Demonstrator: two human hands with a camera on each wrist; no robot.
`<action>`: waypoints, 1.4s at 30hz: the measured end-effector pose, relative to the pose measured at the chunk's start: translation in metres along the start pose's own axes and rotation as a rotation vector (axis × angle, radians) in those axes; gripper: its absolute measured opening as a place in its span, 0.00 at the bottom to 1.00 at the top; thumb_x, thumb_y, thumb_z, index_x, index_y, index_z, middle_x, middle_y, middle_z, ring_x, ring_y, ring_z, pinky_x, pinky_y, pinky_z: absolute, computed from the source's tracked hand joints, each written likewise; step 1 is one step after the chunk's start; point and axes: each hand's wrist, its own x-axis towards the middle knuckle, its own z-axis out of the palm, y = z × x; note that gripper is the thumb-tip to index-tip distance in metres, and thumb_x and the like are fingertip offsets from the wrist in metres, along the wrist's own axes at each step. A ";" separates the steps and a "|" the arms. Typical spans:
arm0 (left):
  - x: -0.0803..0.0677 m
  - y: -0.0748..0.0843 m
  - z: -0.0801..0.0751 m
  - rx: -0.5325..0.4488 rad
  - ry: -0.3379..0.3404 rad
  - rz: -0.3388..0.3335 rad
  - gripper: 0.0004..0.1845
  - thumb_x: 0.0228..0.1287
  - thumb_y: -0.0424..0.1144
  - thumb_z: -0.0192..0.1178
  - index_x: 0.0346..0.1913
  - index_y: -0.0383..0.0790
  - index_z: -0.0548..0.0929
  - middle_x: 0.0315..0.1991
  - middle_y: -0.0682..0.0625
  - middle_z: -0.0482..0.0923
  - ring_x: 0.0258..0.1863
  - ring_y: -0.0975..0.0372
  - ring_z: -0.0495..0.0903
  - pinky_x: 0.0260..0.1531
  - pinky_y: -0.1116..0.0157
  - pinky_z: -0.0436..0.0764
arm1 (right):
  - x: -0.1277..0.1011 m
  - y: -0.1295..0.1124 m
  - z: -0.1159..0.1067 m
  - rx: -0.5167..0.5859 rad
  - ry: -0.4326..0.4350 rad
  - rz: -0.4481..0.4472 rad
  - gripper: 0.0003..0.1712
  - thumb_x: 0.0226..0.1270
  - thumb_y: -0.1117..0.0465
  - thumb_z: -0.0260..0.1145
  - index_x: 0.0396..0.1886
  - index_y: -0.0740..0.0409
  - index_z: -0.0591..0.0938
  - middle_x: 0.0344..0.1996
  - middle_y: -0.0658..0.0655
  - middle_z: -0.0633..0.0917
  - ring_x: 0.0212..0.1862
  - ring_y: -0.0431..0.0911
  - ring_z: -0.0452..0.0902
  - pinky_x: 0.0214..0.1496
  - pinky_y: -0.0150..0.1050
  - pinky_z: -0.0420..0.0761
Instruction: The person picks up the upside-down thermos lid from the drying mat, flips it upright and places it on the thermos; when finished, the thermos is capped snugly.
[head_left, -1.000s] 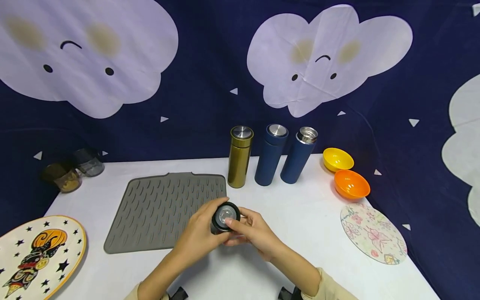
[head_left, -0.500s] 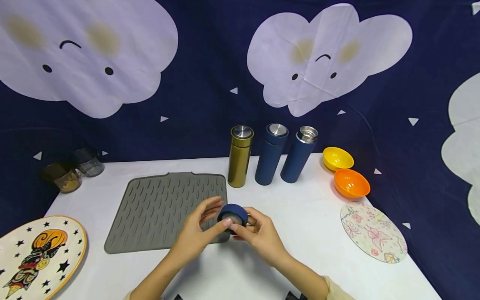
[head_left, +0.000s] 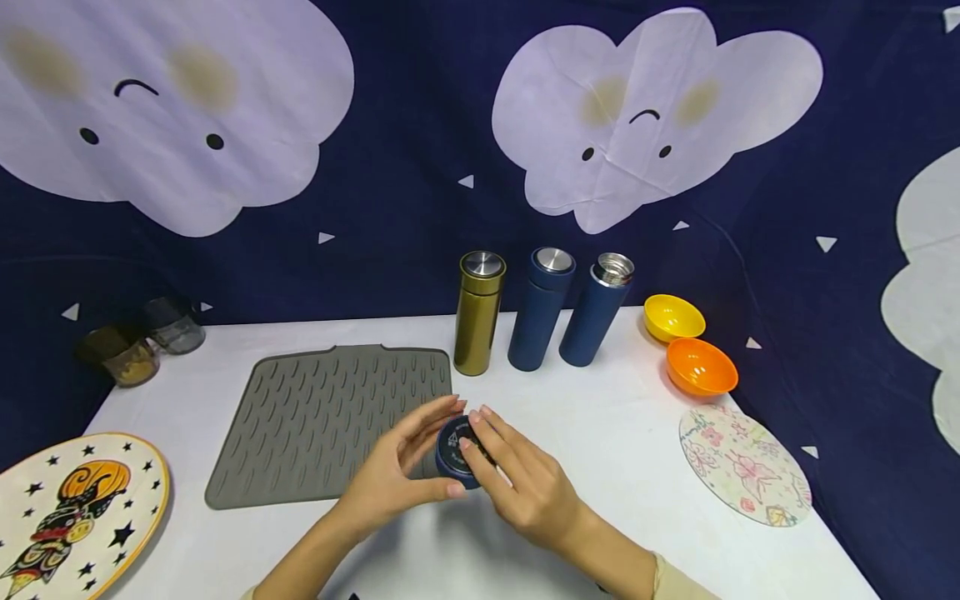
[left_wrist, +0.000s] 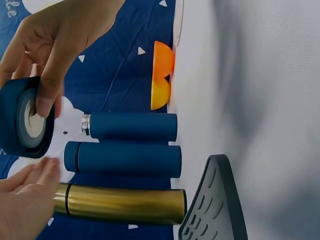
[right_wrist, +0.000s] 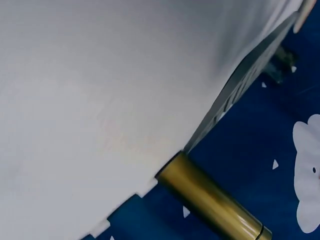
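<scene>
Together, the left hand [head_left: 393, 475] and right hand [head_left: 525, 487] pinch a round, matte navy lid [head_left: 455, 451].

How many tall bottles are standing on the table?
3, in a row at the back of the table: a gold bottle on the left, a blue bottle in the middle, and an open blue bottle with no cap on the right.
</scene>
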 end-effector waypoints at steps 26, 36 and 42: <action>-0.005 0.006 0.002 0.298 0.201 0.088 0.39 0.42 0.40 0.82 0.62 0.52 0.77 0.57 0.56 0.81 0.54 0.62 0.80 0.51 0.67 0.81 | -0.060 0.088 0.027 0.076 0.111 1.138 0.50 0.56 0.55 0.78 0.70 0.68 0.61 0.65 0.69 0.68 0.67 0.57 0.67 0.63 0.50 0.74; -0.009 0.005 0.000 0.289 0.206 0.056 0.40 0.41 0.41 0.82 0.62 0.53 0.77 0.57 0.56 0.81 0.54 0.62 0.80 0.51 0.67 0.81 | -0.093 0.168 0.055 0.116 0.123 1.671 0.57 0.52 0.50 0.79 0.74 0.61 0.56 0.70 0.67 0.67 0.71 0.60 0.63 0.76 0.51 0.60; -0.009 0.007 -0.002 0.278 0.201 0.066 0.39 0.43 0.40 0.81 0.62 0.57 0.76 0.58 0.56 0.81 0.54 0.61 0.80 0.52 0.67 0.80 | -0.100 0.178 0.053 0.086 0.104 1.692 0.49 0.52 0.50 0.78 0.70 0.60 0.64 0.64 0.65 0.75 0.64 0.62 0.70 0.71 0.55 0.65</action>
